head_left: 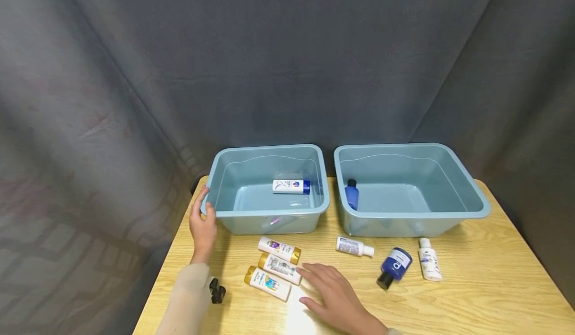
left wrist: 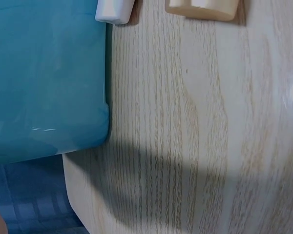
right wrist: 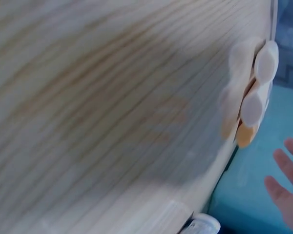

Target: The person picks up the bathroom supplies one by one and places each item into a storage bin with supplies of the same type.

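Observation:
At the front left corner of the left blue bin (head_left: 269, 222), my left hand (head_left: 204, 230) holds the rim between thumb and fingers. Only a sliver of that hand shows at the left wrist view's edge. My right hand (head_left: 334, 297) hovers over the table with its fingers spread and nothing in them. Its fingertips are close to the middle (head_left: 280, 267) of three white bottles with gold caps; whether they touch is unclear in the head view. The other two, the rear bottle (head_left: 274, 246) and the front bottle (head_left: 271, 284), lie alongside it.
A white bottle with a blue cap (head_left: 289, 186) lies inside the left bin. Inside the right blue bin (head_left: 404, 225) is a blue bottle (head_left: 352, 196). Before it lie a small white bottle (head_left: 352, 246), a dark blue bottle (head_left: 396, 265) and another white bottle (head_left: 430, 260).

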### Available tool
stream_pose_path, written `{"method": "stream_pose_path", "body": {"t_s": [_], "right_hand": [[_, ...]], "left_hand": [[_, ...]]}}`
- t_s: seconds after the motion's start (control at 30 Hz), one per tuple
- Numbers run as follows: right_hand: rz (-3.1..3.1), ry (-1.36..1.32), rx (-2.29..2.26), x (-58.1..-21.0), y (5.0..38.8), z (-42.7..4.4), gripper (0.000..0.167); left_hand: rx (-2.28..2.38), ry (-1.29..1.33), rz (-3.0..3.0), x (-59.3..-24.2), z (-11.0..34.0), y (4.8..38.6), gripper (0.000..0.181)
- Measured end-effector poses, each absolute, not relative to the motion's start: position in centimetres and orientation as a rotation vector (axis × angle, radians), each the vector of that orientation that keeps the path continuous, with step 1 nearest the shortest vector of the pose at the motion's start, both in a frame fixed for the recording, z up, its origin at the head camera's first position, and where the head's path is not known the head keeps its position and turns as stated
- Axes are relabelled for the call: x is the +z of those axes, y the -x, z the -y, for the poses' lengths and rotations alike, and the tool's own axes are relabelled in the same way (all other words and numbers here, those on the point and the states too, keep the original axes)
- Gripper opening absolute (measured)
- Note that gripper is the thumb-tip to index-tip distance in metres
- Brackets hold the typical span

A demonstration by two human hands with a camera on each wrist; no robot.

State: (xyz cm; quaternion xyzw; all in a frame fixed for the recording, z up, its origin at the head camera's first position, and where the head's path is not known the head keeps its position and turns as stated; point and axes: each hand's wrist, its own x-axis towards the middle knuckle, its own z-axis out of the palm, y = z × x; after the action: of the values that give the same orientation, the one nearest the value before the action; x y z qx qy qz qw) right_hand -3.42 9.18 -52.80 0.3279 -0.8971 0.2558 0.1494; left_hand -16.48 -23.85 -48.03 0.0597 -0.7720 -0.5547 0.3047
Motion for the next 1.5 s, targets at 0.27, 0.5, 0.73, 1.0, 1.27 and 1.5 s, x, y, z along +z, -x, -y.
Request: {"method": "stream_pose_path", "body": {"t_s": [0.27,0.5,0.73,1.0,1.27,1.5], "right_hand": [[2.562,-0.997,0.782,-52.7,3.5,-6.8,0.051],[2.558,-1.029,0.852,-53.0,3.5,-5.1,0.047],[2.601,-1.018,0.802,-53.4,3.7,-4.0,0.047],[2.690,-0.994,0.845,-53.2,3.8,-2.6,0.049],[2.737,-0.973,0.856,-53.5,3.8,-1.2,0.048],[2.770,-0.977,0.795,-53.5,4.1,0.2,0.050]], "left_hand": [[-1.442,-0.180,2.066,-48.6,24.0,16.6,0.042],[-1.426,-0.177,2.064,-48.6,24.1,16.6,0.042],[-1.412,-0.176,2.049,-48.6,24.1,16.6,0.042],[-1.402,-0.166,2.042,-48.8,24.1,16.7,0.041],[-1.388,-0.164,2.037,-48.9,24.0,16.7,0.041],[-1.389,-0.160,2.021,-48.8,24.0,16.7,0.042]]}}
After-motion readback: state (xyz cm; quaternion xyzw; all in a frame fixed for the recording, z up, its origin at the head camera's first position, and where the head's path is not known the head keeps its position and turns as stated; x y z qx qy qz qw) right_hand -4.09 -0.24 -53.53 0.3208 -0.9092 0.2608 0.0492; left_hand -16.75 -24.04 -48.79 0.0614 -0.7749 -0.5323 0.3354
